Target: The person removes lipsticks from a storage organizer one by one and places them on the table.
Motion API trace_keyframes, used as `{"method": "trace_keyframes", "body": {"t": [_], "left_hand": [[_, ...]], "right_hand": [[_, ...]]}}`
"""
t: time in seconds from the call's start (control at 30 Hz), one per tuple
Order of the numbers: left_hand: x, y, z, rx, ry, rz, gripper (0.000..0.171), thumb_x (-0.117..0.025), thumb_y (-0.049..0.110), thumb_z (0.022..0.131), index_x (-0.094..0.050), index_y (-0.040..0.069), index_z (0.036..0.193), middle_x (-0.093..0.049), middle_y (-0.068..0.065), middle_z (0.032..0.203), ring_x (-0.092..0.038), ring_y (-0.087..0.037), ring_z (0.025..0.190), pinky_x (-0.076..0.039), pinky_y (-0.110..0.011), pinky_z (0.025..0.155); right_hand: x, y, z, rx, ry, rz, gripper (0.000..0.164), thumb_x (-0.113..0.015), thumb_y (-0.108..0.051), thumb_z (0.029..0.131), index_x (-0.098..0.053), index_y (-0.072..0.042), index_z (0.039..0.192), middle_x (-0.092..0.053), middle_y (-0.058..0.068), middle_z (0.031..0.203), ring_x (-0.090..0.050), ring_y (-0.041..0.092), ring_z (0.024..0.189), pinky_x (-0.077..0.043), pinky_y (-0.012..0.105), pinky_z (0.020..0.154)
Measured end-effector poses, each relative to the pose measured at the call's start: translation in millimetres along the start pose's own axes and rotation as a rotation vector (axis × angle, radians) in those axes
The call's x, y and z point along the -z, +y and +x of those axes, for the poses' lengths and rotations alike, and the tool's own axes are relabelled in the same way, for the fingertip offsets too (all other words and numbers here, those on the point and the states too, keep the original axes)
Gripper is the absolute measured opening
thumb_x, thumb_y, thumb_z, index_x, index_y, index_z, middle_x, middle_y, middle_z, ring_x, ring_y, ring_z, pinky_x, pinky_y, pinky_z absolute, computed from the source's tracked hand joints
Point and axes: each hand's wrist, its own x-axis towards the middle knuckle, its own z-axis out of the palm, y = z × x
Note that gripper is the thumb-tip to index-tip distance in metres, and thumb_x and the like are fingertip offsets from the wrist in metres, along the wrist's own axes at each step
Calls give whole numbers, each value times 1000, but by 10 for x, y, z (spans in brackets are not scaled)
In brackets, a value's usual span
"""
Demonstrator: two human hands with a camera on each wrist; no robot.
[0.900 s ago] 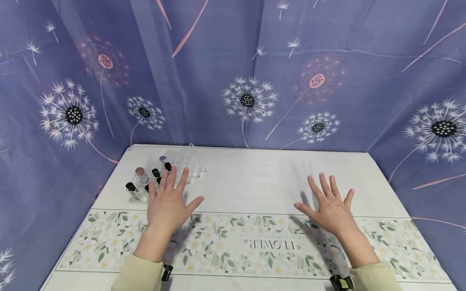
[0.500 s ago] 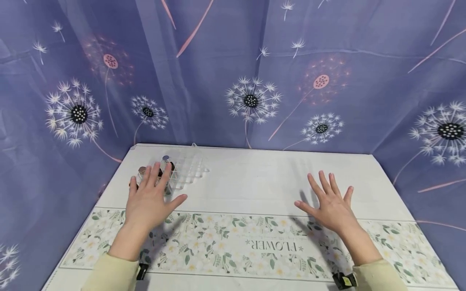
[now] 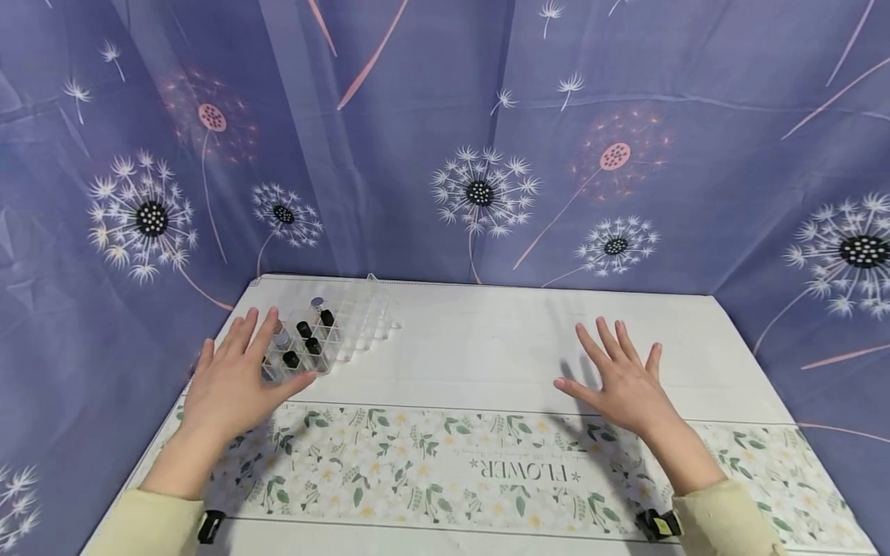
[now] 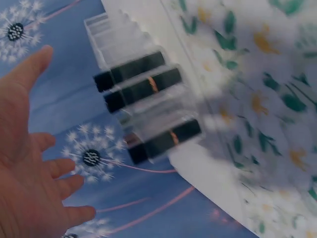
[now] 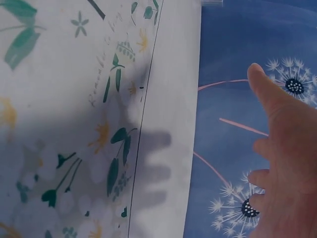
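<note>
My left hand (image 3: 232, 390) is raised over the left side of the table with fingers straight and spread, holding nothing. It covers the left end of a clear compartment organizer (image 3: 361, 320). Several lipstick-like tubes with black caps (image 3: 304, 330) stand in that organizer, along with a clear one with a blue-grey top (image 3: 317, 303). In the left wrist view, a black tube with a gold band (image 4: 141, 91) shows inside it, apart from the fingers. Over the right side, my right hand (image 3: 626, 390) hovers, fingers spread, with nothing in it.
The white table (image 3: 487, 340) bears a floral runner (image 3: 417, 463) printed with "FLOWER". Blue dandelion-print curtains (image 3: 389, 154) enclose the back and both sides. The organizer stands at the table's back left, close to the curtain.
My left hand has moved leftward from in front of the organizer, uncovering more of its tubes. My right hand has shifted only slightly. The head view has turned a little left.
</note>
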Motion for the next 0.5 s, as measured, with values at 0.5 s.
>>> {"method": "trace_keyframes", "body": {"t": [0.5], "left_hand": [[-141,-400,-37,109,-9,-196,127,-76,73,87,7,28,173,3,-15,180,-16,-71,148,-17,-87,111]], "right_hand": [[10,-15,68,23,-37,31,102,-66,-69,97,-19,-19,173,-5,21,178,2,48,163,16,84,115]]}}
